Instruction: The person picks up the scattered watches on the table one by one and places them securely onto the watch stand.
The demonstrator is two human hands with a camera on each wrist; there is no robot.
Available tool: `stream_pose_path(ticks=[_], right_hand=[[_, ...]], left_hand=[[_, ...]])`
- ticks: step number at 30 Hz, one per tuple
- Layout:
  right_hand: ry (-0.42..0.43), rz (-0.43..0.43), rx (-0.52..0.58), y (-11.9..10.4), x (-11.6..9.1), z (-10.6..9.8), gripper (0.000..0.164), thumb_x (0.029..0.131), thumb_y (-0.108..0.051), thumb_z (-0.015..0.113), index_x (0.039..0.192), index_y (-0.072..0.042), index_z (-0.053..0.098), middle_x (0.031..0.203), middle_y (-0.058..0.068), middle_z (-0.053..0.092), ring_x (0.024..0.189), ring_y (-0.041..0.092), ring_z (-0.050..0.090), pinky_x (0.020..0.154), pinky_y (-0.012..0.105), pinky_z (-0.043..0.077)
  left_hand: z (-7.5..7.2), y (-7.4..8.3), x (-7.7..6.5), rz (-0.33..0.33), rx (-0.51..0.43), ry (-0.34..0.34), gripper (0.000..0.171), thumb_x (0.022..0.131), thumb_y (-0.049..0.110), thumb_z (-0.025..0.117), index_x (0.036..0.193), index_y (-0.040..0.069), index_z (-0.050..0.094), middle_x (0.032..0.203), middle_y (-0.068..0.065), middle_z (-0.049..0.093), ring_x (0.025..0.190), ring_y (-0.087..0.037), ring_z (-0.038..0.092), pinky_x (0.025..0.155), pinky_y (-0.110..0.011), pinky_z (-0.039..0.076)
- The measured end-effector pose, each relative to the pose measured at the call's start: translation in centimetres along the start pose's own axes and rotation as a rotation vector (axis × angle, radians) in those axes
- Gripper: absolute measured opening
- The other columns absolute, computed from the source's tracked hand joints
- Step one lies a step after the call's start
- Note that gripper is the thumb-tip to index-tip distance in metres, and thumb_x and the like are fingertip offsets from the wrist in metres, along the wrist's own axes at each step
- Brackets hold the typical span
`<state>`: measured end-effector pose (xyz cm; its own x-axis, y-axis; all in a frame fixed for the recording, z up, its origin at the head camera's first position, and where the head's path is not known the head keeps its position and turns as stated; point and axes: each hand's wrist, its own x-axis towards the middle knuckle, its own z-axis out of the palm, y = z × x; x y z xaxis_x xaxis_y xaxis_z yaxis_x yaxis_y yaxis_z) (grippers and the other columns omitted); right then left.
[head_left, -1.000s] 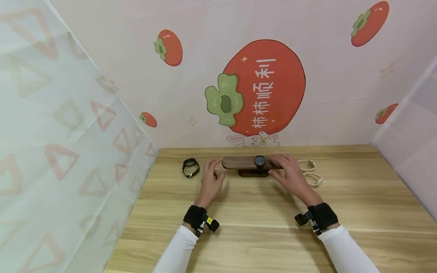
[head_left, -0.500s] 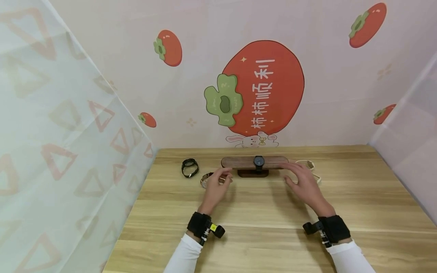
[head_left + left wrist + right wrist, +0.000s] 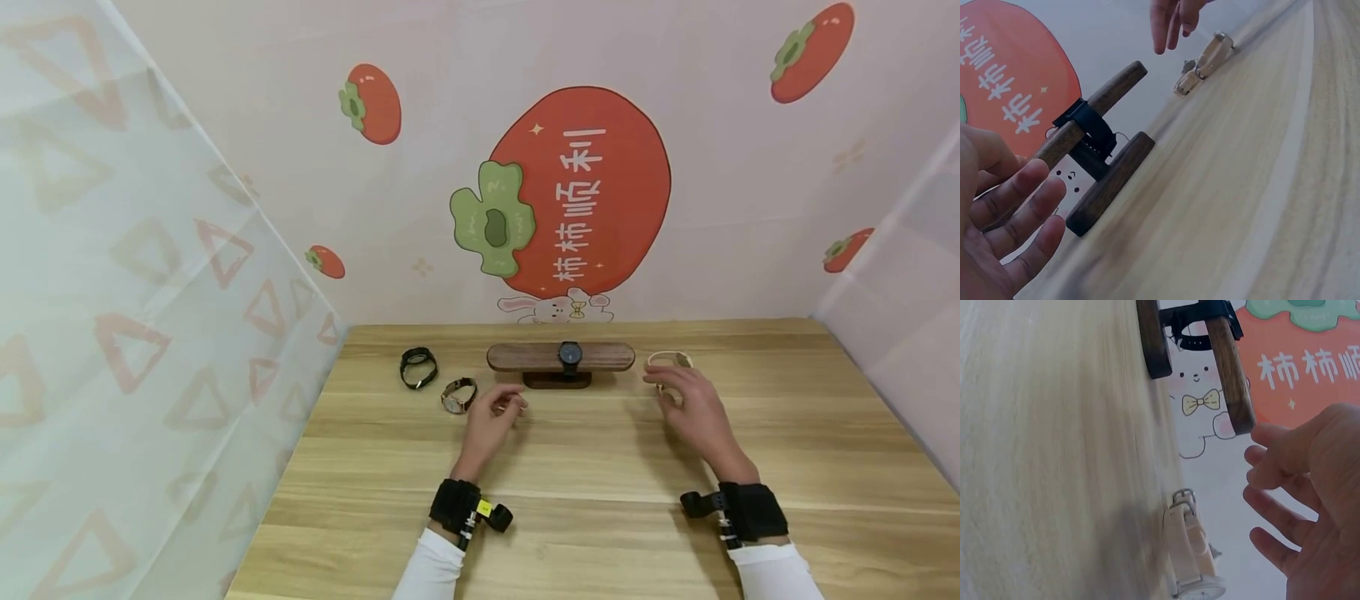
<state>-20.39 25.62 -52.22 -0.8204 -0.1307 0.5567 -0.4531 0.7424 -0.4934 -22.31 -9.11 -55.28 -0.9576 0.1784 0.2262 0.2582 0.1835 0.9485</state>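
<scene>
A dark wooden watch stand (image 3: 517, 357) with a rounded bar stands near the back of the table, and a black watch (image 3: 570, 355) is strapped round its bar. My left hand (image 3: 486, 427) hovers in front of the stand with loosely curled fingers and nothing in them. Just left of it lies a dark-strapped watch (image 3: 454, 402) with a pale dial. On the other side, my right hand (image 3: 703, 419), fingers loosely bent and holding nothing, is over the cream-strapped watches (image 3: 1180, 547). It hides part of them in the head view.
Another black watch (image 3: 417, 369) rests on its side at the back left of the wooden table (image 3: 585, 533). Behind the table rises a backdrop (image 3: 720, 267) printed with persimmons; a fabric side wall (image 3: 187, 333) borders the left.
Both hands have drawn back from the stand, towards the person and to the right. The dark-strapped watch at left is now uncovered. The stand and its black watch stay in place.
</scene>
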Motion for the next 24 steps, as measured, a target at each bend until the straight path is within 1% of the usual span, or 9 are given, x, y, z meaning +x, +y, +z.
stream_pose_path(ticks=[2, 5, 8, 11, 14, 17, 20, 24], right_hand=[[0.010, -0.002, -0.004, 0.3, -0.1, -0.1, 0.043, 0.080, 0.027, 0.063, 0.111, 0.002, 0.079, 0.127, 0.023, 0.074, 0.118, 0.048, 0.061, 0.103, 0.069, 0.046], [0.012, 0.013, -0.017, 0.5, -0.1, -0.4, 0.048, 0.077, 0.029, 0.058, 0.112, 0.002, 0.079, 0.127, 0.024, 0.072, 0.120, 0.052, 0.058, 0.103, 0.074, 0.042], [-0.001, 0.061, -0.032, 0.8, -0.3, -0.9, 0.054, 0.075, 0.028, 0.051, 0.113, 0.002, 0.079, 0.130, 0.026, 0.070, 0.123, 0.056, 0.054, 0.102, 0.081, 0.037], [-0.025, 0.109, -0.041, 1.2, -0.6, -1.3, 0.058, 0.076, 0.026, 0.045, 0.117, 0.002, 0.078, 0.133, 0.028, 0.068, 0.127, 0.057, 0.051, 0.103, 0.083, 0.033], [-0.045, 0.141, -0.052, 1.7, -0.9, -1.5, 0.057, 0.079, 0.024, 0.044, 0.120, 0.002, 0.077, 0.135, 0.030, 0.066, 0.127, 0.057, 0.050, 0.103, 0.082, 0.033], [-0.065, 0.168, -0.064, 2.1, -1.1, -1.6, 0.054, 0.080, 0.022, 0.045, 0.120, 0.002, 0.076, 0.136, 0.031, 0.065, 0.125, 0.058, 0.051, 0.102, 0.080, 0.036], [-0.090, 0.200, -0.069, 2.4, -1.2, -1.7, 0.052, 0.080, 0.022, 0.045, 0.118, 0.004, 0.076, 0.137, 0.032, 0.064, 0.123, 0.058, 0.053, 0.103, 0.076, 0.040], [-0.134, 0.251, -0.060, 2.6, -1.4, -2.0, 0.051, 0.080, 0.021, 0.046, 0.119, 0.006, 0.075, 0.139, 0.033, 0.063, 0.124, 0.058, 0.053, 0.104, 0.075, 0.042]], left_hand=[[0.3, -0.2, -0.1, -0.010, -0.023, -0.006, 0.027, 0.108, 0.016, 0.066, 0.130, 0.000, 0.072, 0.105, -0.019, 0.077, 0.092, -0.040, 0.073, 0.074, -0.040, 0.065], [0.6, -0.4, -0.2, -0.027, -0.041, -0.020, 0.027, 0.108, 0.014, 0.065, 0.129, -0.001, 0.072, 0.105, -0.021, 0.077, 0.090, -0.040, 0.072, 0.074, -0.038, 0.065], [0.7, -0.5, -0.4, -0.043, -0.051, -0.032, 0.026, 0.108, 0.013, 0.065, 0.129, -0.001, 0.072, 0.106, -0.021, 0.076, 0.089, -0.039, 0.073, 0.073, -0.033, 0.064], [0.8, -0.6, -0.5, -0.070, -0.060, -0.036, 0.026, 0.108, 0.013, 0.065, 0.130, -0.001, 0.071, 0.107, -0.020, 0.077, 0.092, -0.039, 0.074, 0.075, -0.032, 0.064], [0.7, -0.9, -0.4, -0.108, -0.068, -0.037, 0.026, 0.108, 0.012, 0.064, 0.130, 0.001, 0.072, 0.108, -0.019, 0.077, 0.093, -0.037, 0.074, 0.075, -0.030, 0.064], [0.6, -1.1, -0.4, -0.136, -0.080, -0.036, 0.026, 0.108, 0.012, 0.064, 0.130, 0.002, 0.072, 0.109, -0.019, 0.077, 0.092, -0.032, 0.075, 0.074, -0.027, 0.063], [0.7, -1.2, -0.4, -0.145, -0.087, -0.036, 0.025, 0.108, 0.012, 0.064, 0.129, 0.002, 0.073, 0.108, -0.019, 0.077, 0.090, -0.029, 0.075, 0.073, -0.027, 0.062], [0.7, -1.1, -0.5, -0.155, -0.100, -0.039, 0.024, 0.108, 0.012, 0.064, 0.128, 0.002, 0.073, 0.108, -0.020, 0.076, 0.090, -0.029, 0.075, 0.074, -0.027, 0.062]])
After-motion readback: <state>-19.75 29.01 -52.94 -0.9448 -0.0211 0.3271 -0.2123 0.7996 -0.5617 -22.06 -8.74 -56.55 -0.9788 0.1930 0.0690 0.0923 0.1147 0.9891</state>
